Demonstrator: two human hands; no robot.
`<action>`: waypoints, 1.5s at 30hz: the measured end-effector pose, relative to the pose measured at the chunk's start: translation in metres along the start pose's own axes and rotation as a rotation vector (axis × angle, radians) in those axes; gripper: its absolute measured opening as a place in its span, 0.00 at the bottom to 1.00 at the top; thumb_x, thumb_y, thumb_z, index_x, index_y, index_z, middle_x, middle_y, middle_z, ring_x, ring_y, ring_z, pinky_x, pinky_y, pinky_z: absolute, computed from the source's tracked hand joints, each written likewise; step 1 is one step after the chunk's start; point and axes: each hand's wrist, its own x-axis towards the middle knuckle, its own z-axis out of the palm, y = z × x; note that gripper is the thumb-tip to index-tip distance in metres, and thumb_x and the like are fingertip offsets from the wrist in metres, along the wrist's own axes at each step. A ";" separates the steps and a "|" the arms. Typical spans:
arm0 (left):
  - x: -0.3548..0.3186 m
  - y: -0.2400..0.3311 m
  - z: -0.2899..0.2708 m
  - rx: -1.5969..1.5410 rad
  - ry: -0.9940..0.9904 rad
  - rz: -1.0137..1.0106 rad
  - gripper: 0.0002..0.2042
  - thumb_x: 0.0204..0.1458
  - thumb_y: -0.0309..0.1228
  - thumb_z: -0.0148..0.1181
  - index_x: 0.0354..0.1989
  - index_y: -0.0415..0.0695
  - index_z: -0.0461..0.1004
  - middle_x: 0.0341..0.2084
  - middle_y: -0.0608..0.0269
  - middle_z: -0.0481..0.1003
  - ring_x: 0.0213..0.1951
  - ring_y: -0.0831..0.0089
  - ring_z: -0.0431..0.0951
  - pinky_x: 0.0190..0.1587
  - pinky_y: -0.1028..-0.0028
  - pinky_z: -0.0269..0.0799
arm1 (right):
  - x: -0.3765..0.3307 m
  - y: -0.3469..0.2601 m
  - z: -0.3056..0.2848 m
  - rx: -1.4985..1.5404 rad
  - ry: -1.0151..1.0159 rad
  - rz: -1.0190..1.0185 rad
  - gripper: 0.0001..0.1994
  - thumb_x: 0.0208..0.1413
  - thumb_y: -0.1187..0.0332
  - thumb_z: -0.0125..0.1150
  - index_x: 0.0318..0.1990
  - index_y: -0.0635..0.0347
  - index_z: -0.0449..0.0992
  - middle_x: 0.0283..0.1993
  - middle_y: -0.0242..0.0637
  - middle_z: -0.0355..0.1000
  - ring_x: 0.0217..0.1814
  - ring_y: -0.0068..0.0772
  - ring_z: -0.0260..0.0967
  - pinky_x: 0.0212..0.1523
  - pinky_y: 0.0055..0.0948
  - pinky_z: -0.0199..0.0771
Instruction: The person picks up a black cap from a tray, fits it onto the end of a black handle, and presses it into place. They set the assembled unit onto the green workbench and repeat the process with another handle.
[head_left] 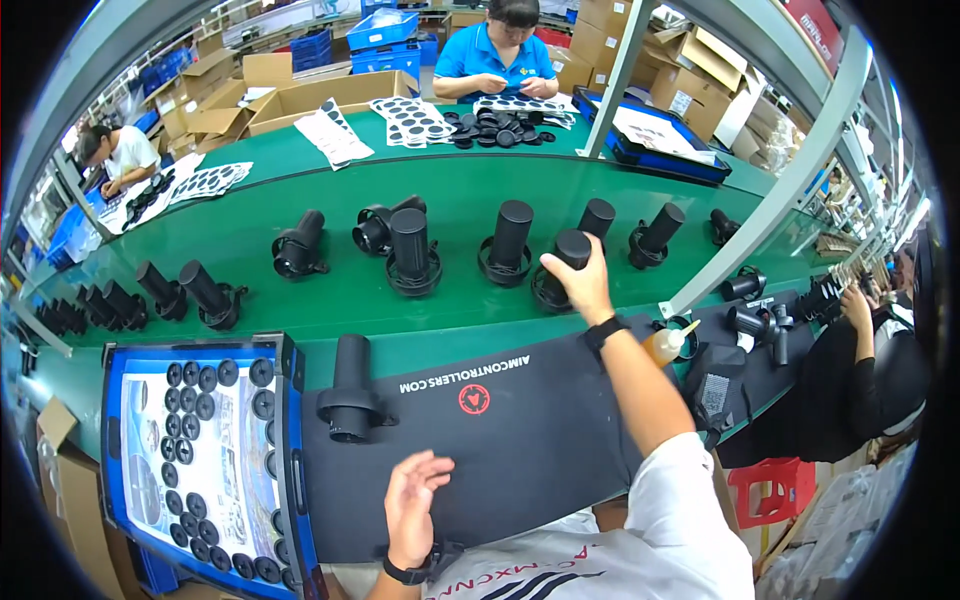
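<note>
Black cylinder (pixel 572 246), matte and flat-topped, is grasped by the right hand (pixel 590 285), which partly hides its ringed base (pixel 545 290), beyond the black mat (pixel 540 450), contact with the green surface (pixel 462 240) unclear, the left hand (pixel 410 510) nearer, loose and empty.

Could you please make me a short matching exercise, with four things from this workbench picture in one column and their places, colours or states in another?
Things:
1. Right hand
2. Left hand
3. Tray
4. Stool

Descriptions:
A. Red, at the lower right of the picture
B. Blue-rimmed, with round black pieces in it
C. Fingers around a black cylinder
D. Empty, over the dark mat

Pairs: 1-C, 2-D, 3-B, 4-A
</note>
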 end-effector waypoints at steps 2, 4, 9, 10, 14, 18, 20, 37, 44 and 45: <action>0.019 0.033 0.015 0.075 -0.026 0.019 0.21 0.55 0.37 0.53 0.53 0.35 0.64 0.46 0.47 0.71 0.50 0.61 0.72 0.50 0.67 0.68 | 0.029 0.017 -0.034 0.217 0.052 0.160 0.31 0.45 0.53 0.68 0.50 0.70 0.69 0.36 0.43 0.73 0.43 0.33 0.70 0.45 0.31 0.70; 0.045 0.075 0.032 0.452 -0.184 0.143 0.24 0.48 0.31 0.61 0.54 0.36 0.64 0.48 0.50 0.69 0.51 0.64 0.71 0.52 0.67 0.67 | 0.073 -0.007 -0.082 -0.162 -0.005 0.142 0.33 0.46 0.49 0.63 0.51 0.71 0.70 0.38 0.48 0.74 0.44 0.40 0.71 0.46 0.33 0.69; 0.183 0.068 0.123 1.014 -0.377 0.503 0.29 0.45 0.35 0.62 0.57 0.39 0.62 0.47 0.44 0.67 0.50 0.50 0.68 0.51 0.60 0.67 | 0.175 0.003 -0.185 -0.749 -0.257 0.277 0.35 0.36 0.52 0.67 0.52 0.66 0.71 0.48 0.56 0.72 0.50 0.50 0.70 0.51 0.39 0.69; 0.212 0.055 0.134 1.085 -0.361 0.446 0.30 0.45 0.37 0.62 0.58 0.40 0.62 0.49 0.43 0.66 0.51 0.47 0.67 0.52 0.57 0.66 | 0.181 0.014 -0.189 -0.856 -0.370 0.250 0.37 0.34 0.52 0.68 0.54 0.64 0.70 0.49 0.57 0.71 0.52 0.50 0.70 0.53 0.39 0.69; 0.302 -0.004 0.151 1.348 -0.251 0.396 0.30 0.45 0.40 0.62 0.59 0.49 0.63 0.51 0.43 0.63 0.52 0.46 0.66 0.54 0.58 0.66 | 0.195 0.030 -0.192 -1.111 -0.698 0.299 0.44 0.26 0.53 0.72 0.59 0.55 0.66 0.56 0.56 0.67 0.60 0.51 0.64 0.61 0.39 0.64; 0.343 -0.051 0.153 1.435 -0.251 0.581 0.28 0.44 0.41 0.62 0.57 0.53 0.65 0.51 0.44 0.65 0.51 0.48 0.67 0.53 0.59 0.66 | 0.173 0.048 -0.175 -1.098 -0.704 0.248 0.43 0.29 0.54 0.72 0.60 0.54 0.66 0.60 0.54 0.64 0.65 0.54 0.57 0.60 0.43 0.64; 0.356 -0.052 0.158 1.444 -0.261 0.640 0.27 0.44 0.41 0.61 0.56 0.54 0.66 0.50 0.44 0.66 0.51 0.49 0.68 0.53 0.59 0.66 | 0.179 0.062 -0.165 -1.100 -0.689 0.236 0.41 0.31 0.56 0.72 0.59 0.55 0.66 0.59 0.53 0.64 0.65 0.54 0.56 0.58 0.45 0.65; 0.290 0.084 0.108 1.381 -0.105 0.512 0.27 0.37 0.32 0.61 0.51 0.47 0.70 0.46 0.46 0.69 0.46 0.51 0.73 0.49 0.62 0.70 | 0.153 0.077 -0.184 -1.023 -1.083 0.443 0.66 0.29 0.36 0.69 0.68 0.69 0.39 0.54 0.59 0.67 0.56 0.53 0.66 0.57 0.40 0.64; 0.323 0.068 0.093 1.578 -0.135 0.073 0.42 0.32 0.35 0.63 0.64 0.59 0.58 0.53 0.44 0.64 0.52 0.46 0.70 0.57 0.62 0.65 | 0.121 0.111 -0.187 -0.820 -0.805 0.449 0.64 0.26 0.50 0.74 0.67 0.71 0.37 0.47 0.60 0.71 0.49 0.57 0.70 0.51 0.40 0.70; 0.331 0.065 0.087 1.584 -0.204 0.070 0.41 0.32 0.36 0.63 0.63 0.59 0.58 0.53 0.43 0.64 0.51 0.46 0.70 0.56 0.62 0.66 | 0.122 0.106 -0.184 -0.790 -0.768 0.394 0.63 0.26 0.53 0.74 0.66 0.72 0.37 0.46 0.60 0.71 0.48 0.57 0.71 0.50 0.40 0.71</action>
